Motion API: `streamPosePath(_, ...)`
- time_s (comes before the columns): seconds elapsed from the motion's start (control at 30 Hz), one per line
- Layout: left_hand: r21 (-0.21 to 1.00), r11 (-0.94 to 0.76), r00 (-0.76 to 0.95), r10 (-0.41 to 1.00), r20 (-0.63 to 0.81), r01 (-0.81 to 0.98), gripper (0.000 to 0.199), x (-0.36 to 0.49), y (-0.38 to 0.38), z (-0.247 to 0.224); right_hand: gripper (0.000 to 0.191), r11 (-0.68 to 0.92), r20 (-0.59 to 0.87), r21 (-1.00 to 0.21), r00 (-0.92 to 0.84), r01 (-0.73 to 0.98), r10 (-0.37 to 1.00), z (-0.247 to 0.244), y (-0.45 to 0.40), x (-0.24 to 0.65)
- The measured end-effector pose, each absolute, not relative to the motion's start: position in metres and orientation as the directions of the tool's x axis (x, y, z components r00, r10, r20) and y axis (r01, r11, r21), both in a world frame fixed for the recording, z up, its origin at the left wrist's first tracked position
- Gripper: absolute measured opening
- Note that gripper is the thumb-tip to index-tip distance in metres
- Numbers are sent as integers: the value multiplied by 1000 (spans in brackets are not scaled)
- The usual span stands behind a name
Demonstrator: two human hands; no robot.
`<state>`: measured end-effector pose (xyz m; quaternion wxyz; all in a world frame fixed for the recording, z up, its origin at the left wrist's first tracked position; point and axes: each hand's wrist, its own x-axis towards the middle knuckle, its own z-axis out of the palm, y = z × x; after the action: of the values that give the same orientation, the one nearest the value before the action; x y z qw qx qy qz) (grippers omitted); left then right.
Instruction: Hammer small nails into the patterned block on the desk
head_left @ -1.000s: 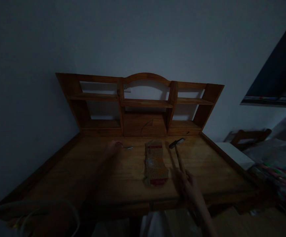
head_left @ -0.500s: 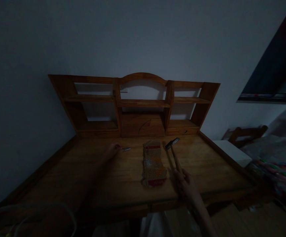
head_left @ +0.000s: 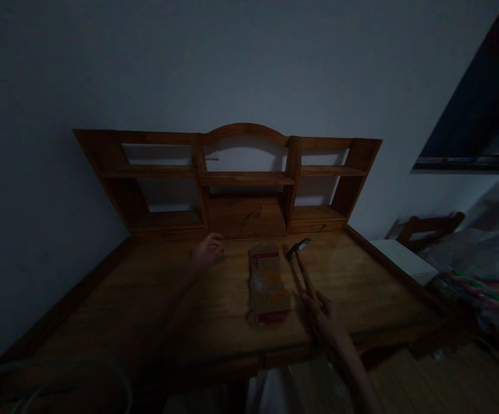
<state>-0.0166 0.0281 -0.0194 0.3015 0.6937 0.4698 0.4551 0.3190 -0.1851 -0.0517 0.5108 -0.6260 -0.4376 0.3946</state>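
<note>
My right hand (head_left: 325,316) is wrapped round the wooden handle of a hammer (head_left: 304,270). The hammer's metal head points away from me, over the right half of the desk. At the left, my left hand (head_left: 207,251) is raised a little over the desktop with fingertips drawn together; what they pinch, if anything, is too small and blurred to name. Just by those fingertips shows a faint small metallic thing (head_left: 219,260). Between my hands lies a flat, torn piece of printed packaging (head_left: 269,287), brownish with red and orange areas.
The wooden desk (head_left: 167,310) has a shelf unit (head_left: 247,179) along its back edge, against the wall. To the right are a white surface (head_left: 405,259), a wooden chair back (head_left: 430,224) and plastic bags (head_left: 473,253). A pale cable (head_left: 120,374) curves at lower left. The room is dim.
My left hand has moved slightly right and up, closer to the small metallic thing, which shows less clearly now. My right hand keeps the hammer almost in place.
</note>
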Motion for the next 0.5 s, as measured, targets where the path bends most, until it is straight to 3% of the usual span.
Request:
streamPosePath(0.2, 925, -353, 214, 923, 320, 140, 42, 45, -11, -32, 54, -114, -73, -982, 256, 151, 964, -50, -183, 322)
streamPosePath(0.5, 827, -482, 231, 874, 428, 291, 29, 82, -36, -26, 51, -113, -79, -985, 244, 128, 967, -49, -185, 320)
